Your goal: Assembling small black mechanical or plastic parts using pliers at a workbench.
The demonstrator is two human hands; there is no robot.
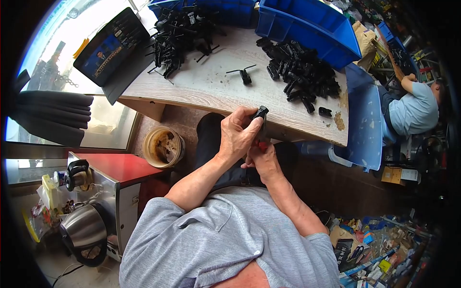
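Note:
At the near edge of the table, my left hand (236, 132) pinches a small black plastic part (261, 112) between thumb and fingers. Just below it, my right hand (264, 161) is closed round a red-handled tool (262, 145). The tool points up toward the black part; its jaws are too small and partly hidden to make out. Beyond my hands, a single black part with thin rods (245, 76) lies on the table (211, 89). To its right is a heap of black plastic parts (300, 69), with one loose piece (325, 111) near it.
A tangled pile of black rodded parts (180, 36) and a tablet (108, 53) occupy the table's left. Blue crates (312, 29) stand behind. A bucket (163, 146) is on the floor. Another person (413, 110) works at far right, beyond a blue bin (362, 129).

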